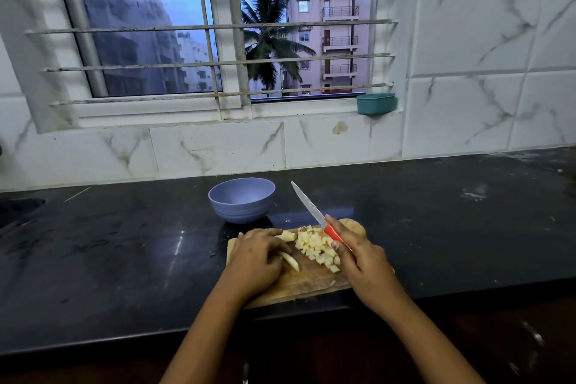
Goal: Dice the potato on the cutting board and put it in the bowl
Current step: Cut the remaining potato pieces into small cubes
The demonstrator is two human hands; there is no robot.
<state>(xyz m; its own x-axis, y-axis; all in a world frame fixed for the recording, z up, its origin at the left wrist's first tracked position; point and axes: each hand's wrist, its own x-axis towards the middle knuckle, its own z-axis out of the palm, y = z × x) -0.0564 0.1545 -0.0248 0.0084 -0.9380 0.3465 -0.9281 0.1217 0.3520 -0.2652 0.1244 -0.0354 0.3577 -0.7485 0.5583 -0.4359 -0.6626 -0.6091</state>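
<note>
A black stone counter (pixel 124 243) runs under a barred window (pixel 218 25), with a teal tub (pixel 375 103) on the right end of the sill. The wooden cutting board (pixel 308 284) sits at the counter's front edge. A lavender bowl (pixel 240 212), nothing visible inside it, stands just beyond the board's far left corner.

A heap of diced potato (pixel 314 245) covers the far right part of the board. On the left half, the left hand (pixel 258 256) curls its fingers over the potato strips (pixel 290 261) and pins them down. The right hand (pixel 364 265) is wrapped round the red handle of a paring knife (pixel 308 206), whose blade is lifted clear and angled towards the bowl.

I'd say the dicing is nearly done, with those last strips left to cut. To do it well, line them up side by side, tuck the fingertips back behind the knuckles, and cut straight across at even spacing to match the heap.

The left palm hides how many strips remain. A tan rounded shape behind the right hand could be the board's handle or more potato; I can't tell which.
</note>
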